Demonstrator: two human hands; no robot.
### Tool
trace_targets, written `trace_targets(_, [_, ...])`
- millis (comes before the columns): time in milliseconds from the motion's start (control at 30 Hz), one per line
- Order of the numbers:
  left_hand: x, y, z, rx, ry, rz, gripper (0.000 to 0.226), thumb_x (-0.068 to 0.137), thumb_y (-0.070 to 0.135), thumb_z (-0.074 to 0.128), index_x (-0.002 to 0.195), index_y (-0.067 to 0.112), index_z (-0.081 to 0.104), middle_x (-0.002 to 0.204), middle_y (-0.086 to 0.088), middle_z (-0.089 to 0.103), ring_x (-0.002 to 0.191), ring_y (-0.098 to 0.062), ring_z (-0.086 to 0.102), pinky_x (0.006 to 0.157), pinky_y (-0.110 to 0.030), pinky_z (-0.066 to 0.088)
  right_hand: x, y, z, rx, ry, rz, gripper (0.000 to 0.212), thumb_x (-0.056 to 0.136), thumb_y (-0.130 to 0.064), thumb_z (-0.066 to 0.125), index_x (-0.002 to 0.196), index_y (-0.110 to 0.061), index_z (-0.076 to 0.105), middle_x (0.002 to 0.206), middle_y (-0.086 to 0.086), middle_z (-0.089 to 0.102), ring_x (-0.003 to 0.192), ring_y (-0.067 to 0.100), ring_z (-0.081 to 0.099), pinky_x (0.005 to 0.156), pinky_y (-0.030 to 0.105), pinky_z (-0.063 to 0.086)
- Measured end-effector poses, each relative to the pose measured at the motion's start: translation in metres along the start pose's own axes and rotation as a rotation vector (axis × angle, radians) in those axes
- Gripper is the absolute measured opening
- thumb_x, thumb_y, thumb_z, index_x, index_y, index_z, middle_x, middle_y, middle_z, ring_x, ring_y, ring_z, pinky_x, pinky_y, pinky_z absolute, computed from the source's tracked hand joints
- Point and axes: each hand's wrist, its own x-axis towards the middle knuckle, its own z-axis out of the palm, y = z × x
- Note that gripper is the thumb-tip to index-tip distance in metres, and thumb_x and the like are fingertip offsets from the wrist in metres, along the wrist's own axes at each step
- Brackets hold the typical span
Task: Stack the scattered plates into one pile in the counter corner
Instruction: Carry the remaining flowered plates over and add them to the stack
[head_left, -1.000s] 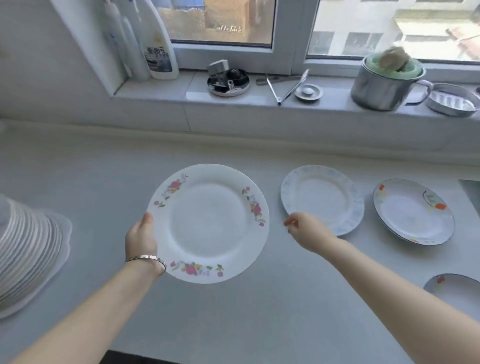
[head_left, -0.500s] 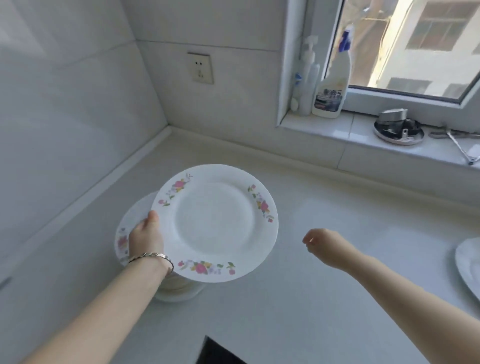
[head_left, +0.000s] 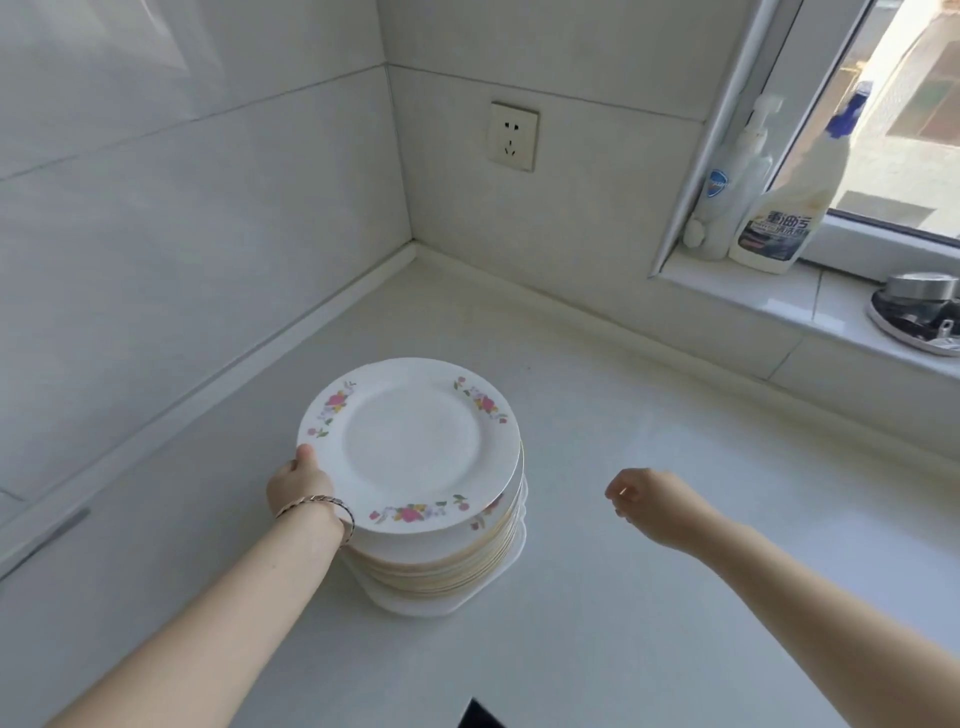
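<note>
Setting flowered plate (head_left: 410, 441) onto pile (head_left: 441, 566) | left hand (head_left: 298, 491) pinches its rim | right hand (head_left: 652, 501) free, loosely curled | next: release squarely.

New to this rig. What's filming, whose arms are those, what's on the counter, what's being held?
There is no machine here: a person works with two bare hands, and one wide-angle camera worn on their head looks forward and down, so the arms reach in from the bottom of the picture. The left hand, with a thin bracelet on its wrist, grips the rim of a white round plate with pink flower sprigs, which sits on or just above a tall pile of white plates on the pale counter near the wall corner. The right hand hangs loose over the counter, holding nothing. On the window sill stand a white spray bottle with a blue nozzle and a white pump bottle.
</note>
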Motion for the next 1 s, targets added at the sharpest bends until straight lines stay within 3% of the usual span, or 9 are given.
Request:
trace_targets(100, [0.008,-0.009,0.0,0.046,-0.031,0.034,0.043,0.099,0.022,0.034,0.063,0.0,0.04,0.059,-0.005,0.031,0.084,-0.025,0.035,0.065,-0.027,0.024,0.003,-0.002,-0.002,0.0,0.002,-0.013,0.022,0.091,-0.014,0.043,0.096,-0.023,0.062,0.101,0.003,0.067,0.095,0.023,0.065,0.078,0.028,0.049])
trace_targets(200, [0.02,-0.018,-0.002,0.127,-0.05,0.101,0.033,0.097,0.022,0.039,0.079,-0.005,0.047,0.059,-0.011,0.037,0.078,-0.027,0.04,0.056,-0.033,0.026,0.005,-0.001,-0.001,-0.004,-0.001,-0.003,0.026,0.091,-0.014,0.044,0.106,-0.017,0.065,0.102,0.003,0.066,0.09,0.022,0.063,0.079,0.028,0.05])
trace_targets(333, [0.033,-0.015,-0.012,0.396,-0.27,0.135,0.054,0.081,0.047,0.06,0.073,-0.006,0.065,0.067,-0.018,0.068,0.066,-0.034,0.069,0.067,-0.039,0.058,0.005,0.002,0.002,-0.049,-0.012,-0.009,0.026,0.092,-0.017,0.045,0.11,-0.015,0.064,0.11,0.006,0.067,0.086,0.019,0.058,0.08,0.027,0.048])
trace_targets(433, [0.032,-0.013,-0.017,0.7,-0.325,0.212,0.042,0.082,0.046,0.059,0.069,0.007,0.064,0.054,-0.01,0.068,0.041,-0.025,0.061,0.049,-0.023,0.051,0.006,0.001,0.004,-0.058,-0.032,-0.003,0.026,0.093,-0.018,0.045,0.11,-0.015,0.064,0.111,0.006,0.067,0.089,0.02,0.059,0.081,0.027,0.048])
trace_targets(567, [0.03,-0.013,-0.021,0.911,-0.295,0.236,0.048,0.087,0.052,0.049,0.076,0.006,0.058,0.055,-0.009,0.06,0.039,-0.022,0.058,0.04,-0.017,0.04,0.005,-0.001,0.009,-0.073,-0.048,-0.011,0.026,0.093,-0.019,0.045,0.111,-0.016,0.063,0.113,0.005,0.066,0.092,0.02,0.06,0.081,0.027,0.048])
trace_targets(767, [0.032,-0.013,-0.023,1.205,-0.22,0.4,0.056,0.089,0.063,0.035,0.071,0.013,0.053,0.065,-0.003,0.056,0.073,-0.026,0.06,0.061,-0.024,0.04,0.005,-0.003,0.015,-0.095,-0.061,-0.036,0.027,0.094,-0.018,0.044,0.112,-0.015,0.063,0.115,0.006,0.065,0.086,0.017,0.054,0.079,0.026,0.046])
trace_targets(833, [0.022,-0.011,-0.022,1.314,-0.116,0.476,0.057,0.089,0.064,0.03,0.092,0.013,0.057,0.09,-0.005,0.067,0.084,-0.025,0.061,0.066,-0.025,0.038,0.004,-0.004,0.018,-0.099,-0.064,-0.041,0.027,0.094,-0.018,0.044,0.113,-0.015,0.063,0.115,0.005,0.064,0.084,0.016,0.053,0.077,0.025,0.045])
trace_targets(933, [0.002,-0.008,-0.012,1.233,0.018,0.653,0.058,0.091,0.054,0.039,0.122,0.006,0.042,0.118,-0.017,0.06,0.106,-0.032,0.061,0.077,-0.034,0.045,0.002,0.0,0.024,-0.085,-0.073,-0.024,0.027,0.094,-0.02,0.045,0.113,-0.016,0.063,0.114,0.005,0.065,0.084,0.017,0.056,0.081,0.028,0.049])
trace_targets(1000, [-0.012,-0.004,0.005,1.048,-0.108,0.73,0.054,0.092,0.044,0.046,0.128,0.004,0.04,0.123,-0.019,0.054,0.109,-0.036,0.057,0.085,-0.039,0.045,-0.003,0.007,0.027,-0.071,-0.068,0.013,0.026,0.093,-0.02,0.044,0.112,-0.017,0.063,0.113,0.005,0.065,0.085,0.019,0.059,0.08,0.029,0.049])
